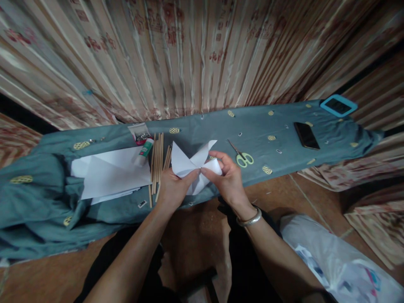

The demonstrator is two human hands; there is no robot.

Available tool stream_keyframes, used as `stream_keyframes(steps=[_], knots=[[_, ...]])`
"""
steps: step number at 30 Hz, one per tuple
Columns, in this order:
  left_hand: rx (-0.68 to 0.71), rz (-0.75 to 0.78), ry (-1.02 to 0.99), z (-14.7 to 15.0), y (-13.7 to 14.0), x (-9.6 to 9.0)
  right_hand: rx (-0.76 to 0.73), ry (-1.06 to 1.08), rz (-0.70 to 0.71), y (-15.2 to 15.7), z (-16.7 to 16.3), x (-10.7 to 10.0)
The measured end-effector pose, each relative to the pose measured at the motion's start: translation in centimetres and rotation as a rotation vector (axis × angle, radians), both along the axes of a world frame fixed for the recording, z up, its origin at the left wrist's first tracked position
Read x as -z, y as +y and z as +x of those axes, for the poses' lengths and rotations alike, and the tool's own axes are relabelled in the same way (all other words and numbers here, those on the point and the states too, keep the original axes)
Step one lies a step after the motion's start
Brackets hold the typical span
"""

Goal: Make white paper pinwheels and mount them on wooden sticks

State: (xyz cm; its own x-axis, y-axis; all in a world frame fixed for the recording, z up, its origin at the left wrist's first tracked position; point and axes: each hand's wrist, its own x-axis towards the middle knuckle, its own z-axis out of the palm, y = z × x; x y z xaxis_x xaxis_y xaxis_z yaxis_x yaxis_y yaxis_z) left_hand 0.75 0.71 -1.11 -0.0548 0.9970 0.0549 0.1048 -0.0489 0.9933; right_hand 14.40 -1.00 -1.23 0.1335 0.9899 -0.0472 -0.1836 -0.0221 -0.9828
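A white paper pinwheel (pixel 182 159) is held up between both hands, its folded blades spreading outward from the middle. My left hand (pixel 173 185) grips it from the left, thumb pressed at the centre. From the right, my right hand (pixel 227 176) pinches the same paper, its thumb meeting the left one and its fingers behind a blade. A tiny shiny spot shows at the centre between the thumbs; I cannot make out what it is. Just left of the hands lie several thin wooden sticks (pixel 157 162). Green-handled scissors (pixel 243 158) rest to the right.
White paper sheets (pixel 116 174) lie at the left, with a glue stick (pixel 145 151) on them. Behind is a small open box of metal bits (pixel 141 135). A phone (pixel 306 135) and a blue-framed device (pixel 338 105) lie right. A plastic bag (pixel 334 256) sits on the floor.
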Motion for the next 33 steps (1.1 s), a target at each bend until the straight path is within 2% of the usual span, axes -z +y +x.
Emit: stream_keyframes(steps=[10, 21, 33], knots=[[0.026, -0.064, -0.061, -0.2, 0.1, 0.2, -0.043, 0.039, -0.052, 0.1, 0.3, -0.1], [0.011, -0.07, -0.086, -0.2, 0.2, 0.7, -0.023, 0.004, -0.03, 0.1, 0.2, 0.0], [-0.027, -0.097, -0.066, 0.0, 0.2, -0.3, -0.06, 0.017, -0.083, 0.3, 0.4, 0.3]])
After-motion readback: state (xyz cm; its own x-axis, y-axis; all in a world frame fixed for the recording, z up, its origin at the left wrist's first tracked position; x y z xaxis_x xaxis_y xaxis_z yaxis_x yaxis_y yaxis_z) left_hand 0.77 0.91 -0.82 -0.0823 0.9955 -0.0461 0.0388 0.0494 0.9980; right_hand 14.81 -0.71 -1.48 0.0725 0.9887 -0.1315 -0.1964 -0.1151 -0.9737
